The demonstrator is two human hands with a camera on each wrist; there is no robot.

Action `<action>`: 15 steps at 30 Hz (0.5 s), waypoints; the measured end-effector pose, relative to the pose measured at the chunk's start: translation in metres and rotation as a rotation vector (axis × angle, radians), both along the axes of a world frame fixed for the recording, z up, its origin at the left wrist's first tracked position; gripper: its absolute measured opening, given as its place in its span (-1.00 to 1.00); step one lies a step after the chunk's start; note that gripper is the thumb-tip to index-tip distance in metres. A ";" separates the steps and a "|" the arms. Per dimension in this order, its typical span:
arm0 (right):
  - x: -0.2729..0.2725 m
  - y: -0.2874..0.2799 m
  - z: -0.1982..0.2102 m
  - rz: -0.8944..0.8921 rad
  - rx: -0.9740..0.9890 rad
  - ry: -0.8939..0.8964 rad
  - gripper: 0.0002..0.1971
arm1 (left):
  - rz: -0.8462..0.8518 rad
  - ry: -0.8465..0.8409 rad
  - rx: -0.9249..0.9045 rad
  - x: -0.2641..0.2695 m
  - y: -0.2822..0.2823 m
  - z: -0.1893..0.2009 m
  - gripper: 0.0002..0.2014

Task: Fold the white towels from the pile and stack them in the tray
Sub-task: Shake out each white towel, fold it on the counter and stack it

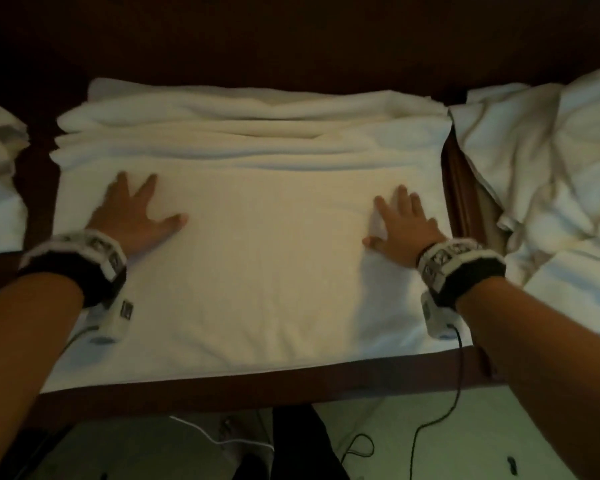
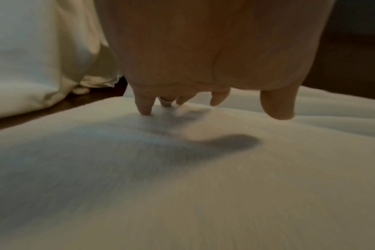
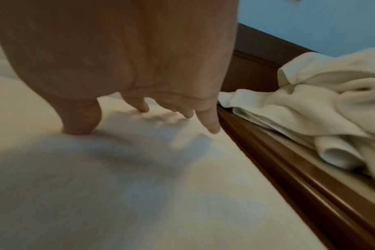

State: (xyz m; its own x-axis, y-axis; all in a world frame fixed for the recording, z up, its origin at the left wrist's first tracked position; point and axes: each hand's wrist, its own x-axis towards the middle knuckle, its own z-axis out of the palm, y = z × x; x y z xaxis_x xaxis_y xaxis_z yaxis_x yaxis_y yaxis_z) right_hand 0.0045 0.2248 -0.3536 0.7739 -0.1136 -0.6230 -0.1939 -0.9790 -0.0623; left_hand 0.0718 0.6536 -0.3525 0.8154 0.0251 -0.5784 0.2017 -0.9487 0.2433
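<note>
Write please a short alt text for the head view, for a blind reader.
Both hands, left hand and right hand, press flat on a folded white towel atop a stack; a crumpled towel pile lies right.

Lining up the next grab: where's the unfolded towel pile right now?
In the head view the unfolded pile lies crumpled at the far right, past the dark wooden edge beside the right hand.

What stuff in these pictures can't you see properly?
- The tray: no view shows it clearly; white towels cover the middle.
- How many folded layers lie under the top towel: head view, hidden beneath it.
- Left hand fingertips: left wrist view, mostly hidden behind the palm.
- The crumpled pile: cut off by the head view's right edge.
</note>
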 end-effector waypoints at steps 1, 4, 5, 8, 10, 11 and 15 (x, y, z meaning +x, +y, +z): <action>-0.023 0.007 0.003 0.048 0.006 -0.007 -0.09 | -0.066 -0.030 0.029 -0.025 0.005 -0.003 -0.01; -0.102 0.029 0.009 0.205 0.018 -0.002 0.00 | -0.270 -0.145 0.076 -0.120 0.027 -0.021 -0.04; -0.126 0.035 0.009 0.243 0.032 0.022 0.03 | -0.324 -0.164 0.071 -0.152 0.036 -0.026 -0.03; -0.183 0.040 0.000 0.352 0.037 0.061 0.16 | -0.506 -0.154 0.086 -0.220 0.067 -0.038 0.04; -0.205 0.037 -0.009 0.427 -0.004 0.041 0.23 | -0.574 -0.159 0.147 -0.241 0.077 -0.041 0.12; -0.213 0.036 -0.013 0.456 -0.018 0.015 0.23 | -0.584 -0.168 0.166 -0.248 0.080 -0.043 0.12; -0.241 0.036 -0.024 0.461 -0.052 -0.127 0.03 | -0.601 -0.250 0.159 -0.265 0.081 -0.038 -0.10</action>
